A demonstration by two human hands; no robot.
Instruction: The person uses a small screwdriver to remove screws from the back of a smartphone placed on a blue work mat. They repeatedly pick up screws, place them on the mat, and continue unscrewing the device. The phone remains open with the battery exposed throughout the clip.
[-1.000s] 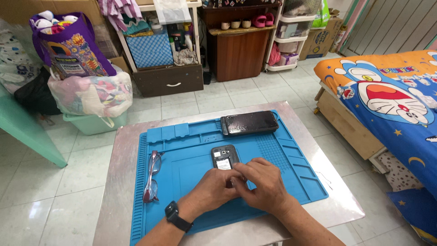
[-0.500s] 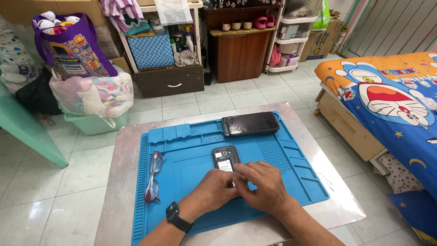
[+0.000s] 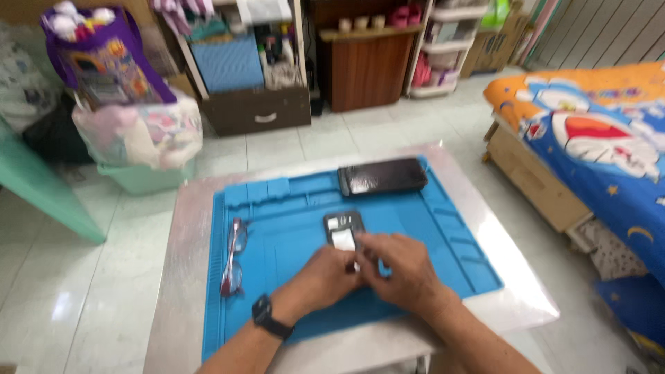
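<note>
Both hands are curled over the near end of a small opened phone [image 3: 344, 232] lying mid-way on the blue work mat [image 3: 291, 270], left hand [image 3: 320, 275] and right hand [image 3: 402, 266] pinching at it, its insides already bared, the grip itself hidden; the mat's molded trays look bare; a larger dark phone [image 3: 382, 176] lies untouched at the far edge; glasses [image 3: 233, 256] rest left.

Blue mat [image 3: 291, 256] on metal table [image 3: 187, 277]

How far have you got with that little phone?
Its back looks already off: the small phone lies on the blue mat with its insides showing. Right now the left hand and right hand both work at its lower end. Not closed up yet. The bigger phone and glasses lie untouched.
</note>
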